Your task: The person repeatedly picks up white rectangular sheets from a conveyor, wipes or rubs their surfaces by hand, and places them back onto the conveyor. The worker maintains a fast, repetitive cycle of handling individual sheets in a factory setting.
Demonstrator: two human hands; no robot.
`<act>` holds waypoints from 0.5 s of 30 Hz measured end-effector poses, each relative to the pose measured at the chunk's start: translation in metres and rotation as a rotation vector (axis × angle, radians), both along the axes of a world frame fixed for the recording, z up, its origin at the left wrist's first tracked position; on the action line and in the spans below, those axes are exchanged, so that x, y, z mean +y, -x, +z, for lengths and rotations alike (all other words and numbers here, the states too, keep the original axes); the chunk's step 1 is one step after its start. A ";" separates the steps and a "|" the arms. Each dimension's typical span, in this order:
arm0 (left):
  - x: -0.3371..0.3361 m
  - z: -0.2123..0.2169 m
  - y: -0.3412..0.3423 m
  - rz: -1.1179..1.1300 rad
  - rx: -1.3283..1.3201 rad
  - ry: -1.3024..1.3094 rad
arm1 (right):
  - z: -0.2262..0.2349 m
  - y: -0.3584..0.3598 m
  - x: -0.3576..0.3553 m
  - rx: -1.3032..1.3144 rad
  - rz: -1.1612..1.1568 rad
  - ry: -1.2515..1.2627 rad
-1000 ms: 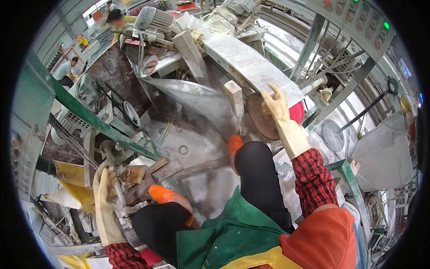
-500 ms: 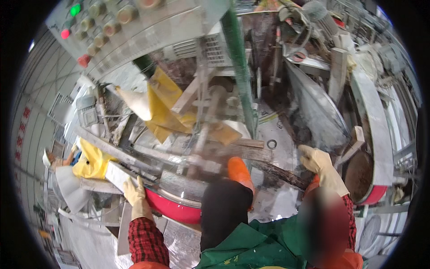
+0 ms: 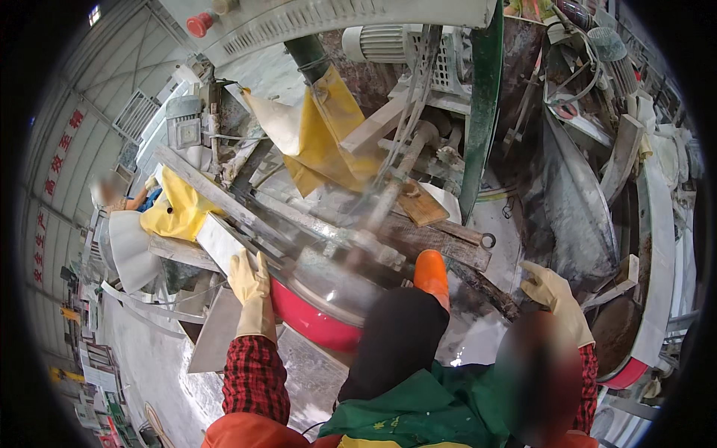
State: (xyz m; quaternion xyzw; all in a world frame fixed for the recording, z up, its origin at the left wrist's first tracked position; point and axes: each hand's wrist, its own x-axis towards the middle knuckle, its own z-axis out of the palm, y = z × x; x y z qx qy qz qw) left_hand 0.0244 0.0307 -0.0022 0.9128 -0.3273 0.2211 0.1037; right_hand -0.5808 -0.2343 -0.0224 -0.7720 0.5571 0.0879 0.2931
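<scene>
My left hand (image 3: 252, 290), in a cream rubber glove, rests at the end of a white panel (image 3: 221, 245), beside a curved red guard (image 3: 317, 315). Its fingers lie apart along the edge. My right hand (image 3: 559, 301), gloved alike, hovers at the right with loosely bent, parted fingers and nothing in them. Near it are a wooden strip (image 3: 614, 284) and a large grey sheet-like plate (image 3: 575, 198). Between my hands, my orange boot (image 3: 431, 275) stands by wooden planks (image 3: 448, 245) and a dirty pipe (image 3: 394, 190).
A control panel with a red button (image 3: 199, 25) hangs above, next to a green post (image 3: 482, 119). Yellow sheeting (image 3: 321, 134) drapes over the machine frame. Another yellow cover (image 3: 179, 205) lies at the left, with a person (image 3: 134, 200) beyond it. A motor (image 3: 377, 45) sits behind.
The whole view has swung, so the machinery shows farther right and most of the control panel has left the picture. My left hand stays at the white panel; my right hand still holds nothing.
</scene>
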 end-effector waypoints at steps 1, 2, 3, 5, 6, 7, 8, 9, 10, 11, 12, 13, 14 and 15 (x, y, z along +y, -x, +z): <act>-0.005 0.003 -0.001 0.003 0.045 -0.001 | -0.004 0.007 0.002 0.019 -0.003 0.001; -0.008 0.005 -0.002 0.005 0.089 -0.003 | -0.007 0.014 0.004 0.038 -0.005 0.001; -0.007 0.003 -0.003 0.039 0.040 0.010 | -0.005 0.020 0.009 0.008 -0.006 -0.019; -0.016 0.012 -0.004 0.095 0.161 -0.069 | -0.027 0.048 0.010 -0.087 -0.020 -0.049; -0.022 0.015 -0.001 0.125 0.192 -0.112 | -0.041 0.065 0.010 -0.136 -0.031 -0.063; -0.024 0.012 -0.001 0.168 0.163 -0.144 | -0.043 0.071 0.013 -0.129 -0.049 -0.051; -0.026 0.009 0.001 0.173 0.156 -0.144 | -0.043 0.079 0.014 -0.086 -0.050 -0.045; -0.023 0.011 0.004 0.185 0.143 -0.149 | -0.034 0.079 0.018 -0.049 -0.044 -0.046; -0.021 0.012 0.007 0.197 0.131 -0.154 | -0.028 0.079 0.021 -0.010 -0.039 -0.046; -0.021 0.007 0.009 0.229 0.079 -0.153 | -0.030 0.082 0.021 -0.011 -0.037 -0.058; -0.022 0.007 0.010 0.223 0.084 -0.146 | -0.030 0.084 0.022 -0.010 -0.038 -0.071; -0.022 0.006 0.011 0.218 0.089 -0.139 | -0.030 0.086 0.023 -0.010 -0.038 -0.082; -0.023 0.006 0.012 0.212 0.095 -0.131 | -0.029 0.087 0.023 0.000 -0.042 -0.063; -0.025 0.013 0.018 0.222 0.129 -0.134 | -0.022 0.081 0.025 0.007 -0.044 -0.048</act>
